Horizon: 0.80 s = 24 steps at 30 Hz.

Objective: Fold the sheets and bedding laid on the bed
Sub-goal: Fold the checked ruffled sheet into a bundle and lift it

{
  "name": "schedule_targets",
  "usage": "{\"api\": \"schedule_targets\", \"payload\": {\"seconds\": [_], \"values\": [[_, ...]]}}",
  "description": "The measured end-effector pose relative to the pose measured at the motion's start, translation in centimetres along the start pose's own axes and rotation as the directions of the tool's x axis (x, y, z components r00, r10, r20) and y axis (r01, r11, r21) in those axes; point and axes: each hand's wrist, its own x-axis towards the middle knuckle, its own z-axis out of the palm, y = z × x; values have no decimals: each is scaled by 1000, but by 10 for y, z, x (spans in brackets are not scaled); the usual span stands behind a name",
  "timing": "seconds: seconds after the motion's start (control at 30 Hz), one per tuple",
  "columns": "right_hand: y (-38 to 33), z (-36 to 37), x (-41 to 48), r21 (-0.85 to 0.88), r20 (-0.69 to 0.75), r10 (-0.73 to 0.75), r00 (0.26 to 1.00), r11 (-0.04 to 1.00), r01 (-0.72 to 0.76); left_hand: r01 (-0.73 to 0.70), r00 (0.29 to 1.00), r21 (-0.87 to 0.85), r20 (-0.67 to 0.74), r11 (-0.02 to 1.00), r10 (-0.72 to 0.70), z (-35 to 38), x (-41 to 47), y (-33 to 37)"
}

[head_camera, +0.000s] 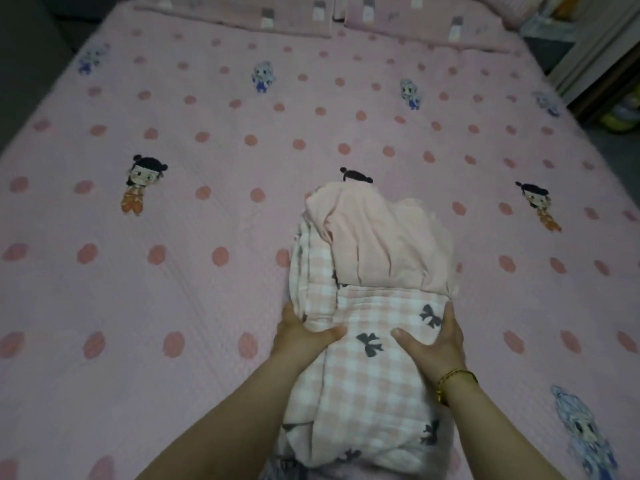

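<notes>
While the bundle [377,265] points at the far edge, my flat left hand [304,332] and right hand [434,341] press its sides.

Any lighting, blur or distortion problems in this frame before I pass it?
Head view: dim, flat light, no glare; soft overall, with the pillows and the dark corners blurriest. Head view: the wide-angle lens bows the bedspread at its edges. The left hand, right hand and checked quilt at centre are readable.
</notes>
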Motion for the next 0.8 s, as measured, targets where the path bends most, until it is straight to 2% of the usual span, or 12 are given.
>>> {"api": "schedule_targets", "payload": {"seconds": [0.07,0.13,0.33,0.53,0.63,0.73,0.8], "values": [[2,9,3,-122,-58,48,997,991,-55,42,998,131,-40,991,-37,6,11,0],[4,17,11,-233,-109,81,991,967,-105,82,996,174,-51,981,-75,10,21,-5],[12,32,54,-371,-168,154,974,905,-207,62,997,27,-43,998,-61,19,60,-7],[11,31,61,-374,-136,164,977,905,-204,10,998,26,-67,1000,-8,20,65,-6],[13,18,58,-288,-52,102,993,951,-112,0,999,19,-51,1000,1,16,62,-2],[26,-7,63,60,54,81,995,995,-84,-4,999,2,-34,1000,4,13,54,3],[36,-18,71,179,145,107,984,975,-133,-14,999,-21,-48,1000,13,14,51,4]]}}
